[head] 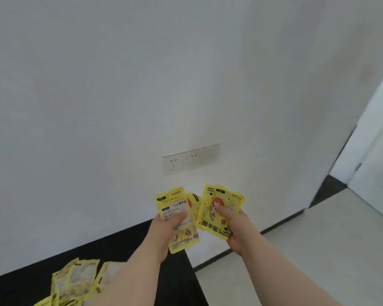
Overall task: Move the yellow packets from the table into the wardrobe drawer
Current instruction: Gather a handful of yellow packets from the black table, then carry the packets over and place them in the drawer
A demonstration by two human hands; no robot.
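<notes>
My left hand [164, 233] grips yellow packets [175, 204], the front one showing its white printed back, held upright above the far end of the black table [142, 241]. Beside it, my right hand [237, 228] holds more yellow packets [226, 199] fanned out, a cartoon figure on the front one. The two bunches are nearly touching. A pile of several more yellow packets [75, 281] lies on the table at the lower left, partly hidden by my left forearm. No wardrobe or drawer is in view.
A white wall fills most of the view, with a row of sockets [190, 159] just above my hands. Pale floor tiles [296, 250] lie to the right of the table. A white door [376, 151] and dark threshold are at the far right.
</notes>
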